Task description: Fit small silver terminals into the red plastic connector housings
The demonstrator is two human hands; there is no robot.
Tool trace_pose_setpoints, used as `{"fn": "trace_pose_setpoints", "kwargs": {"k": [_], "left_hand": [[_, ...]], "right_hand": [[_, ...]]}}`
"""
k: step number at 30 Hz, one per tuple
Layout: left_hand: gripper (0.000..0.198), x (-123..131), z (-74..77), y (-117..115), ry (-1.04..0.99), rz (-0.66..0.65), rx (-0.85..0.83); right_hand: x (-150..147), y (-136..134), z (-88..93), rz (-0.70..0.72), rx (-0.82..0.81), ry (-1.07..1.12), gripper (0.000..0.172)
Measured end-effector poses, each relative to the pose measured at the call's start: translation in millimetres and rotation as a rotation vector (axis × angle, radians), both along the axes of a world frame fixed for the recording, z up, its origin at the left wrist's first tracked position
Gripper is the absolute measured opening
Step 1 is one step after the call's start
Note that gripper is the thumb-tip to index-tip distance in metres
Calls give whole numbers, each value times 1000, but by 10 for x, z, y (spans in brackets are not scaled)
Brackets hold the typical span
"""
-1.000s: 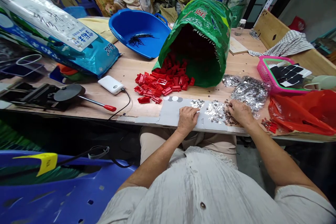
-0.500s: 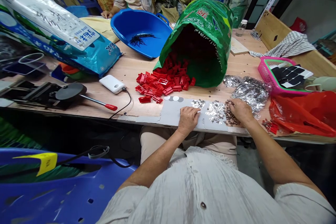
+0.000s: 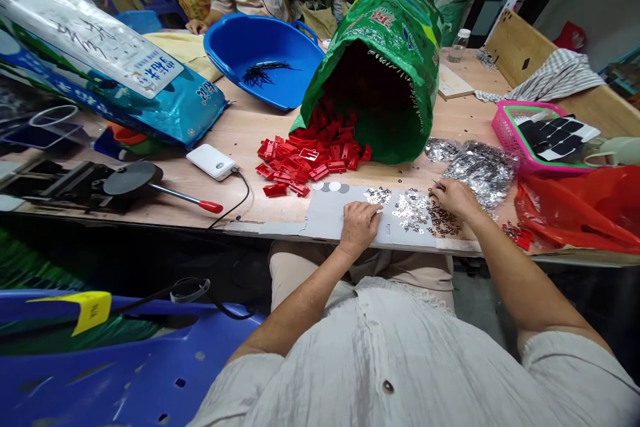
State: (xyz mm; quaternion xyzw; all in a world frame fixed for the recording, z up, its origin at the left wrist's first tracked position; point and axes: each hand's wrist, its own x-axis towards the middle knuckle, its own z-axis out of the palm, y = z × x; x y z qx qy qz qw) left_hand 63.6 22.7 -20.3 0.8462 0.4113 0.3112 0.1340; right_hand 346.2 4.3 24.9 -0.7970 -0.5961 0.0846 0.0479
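My left hand [image 3: 359,227] rests on the grey sheet [image 3: 325,213] at the table's front edge. Its fingers are curled together, and what they hold, if anything, is hidden. Just beyond its fingertips lies a small heap of silver metal pieces [image 3: 377,195]. A wider spread of flat silver pieces [image 3: 413,210] lies between my hands. My right hand [image 3: 456,199] is over the upper right of a pile of darker, brownish metal pieces [image 3: 443,219]. Thumb and finger there are pinched, with a thin small metal piece [image 3: 436,182] showing at the tips.
Red plastic parts [image 3: 305,160] spill from a green sack [image 3: 385,20]. A blue basin [image 3: 220,47], a white power bank [image 3: 213,161] and a lever tool [image 3: 133,178] stand leftward. On the right are a clear bag of metal parts [image 3: 483,170], a pink basket [image 3: 505,127] and a red bag [image 3: 590,203].
My right hand has lifted slightly up from the dark pile, and a thin piece now shows at its fingertips. My left hand stays nearly where it was. The view has shifted slightly.
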Motion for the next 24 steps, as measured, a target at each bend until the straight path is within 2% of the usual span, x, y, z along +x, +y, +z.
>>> {"fn": "trace_pose_setpoints", "kwargs": {"k": [3,10,17,24], "left_hand": [[18,0,2,-4,-5,-2,3],[18,-7,19,4,11,-2,-17],[17,-6,-2,8,10,2,-4],[17,-9,-2,-7,4,4,-7]], "right_hand": [[66,7,-13,3,1,57,22],[209,-122,-111,7,125,179,20],[127,-244,-143,70,164,138,24],[41,-294,-114,121,103,57,25]]}}
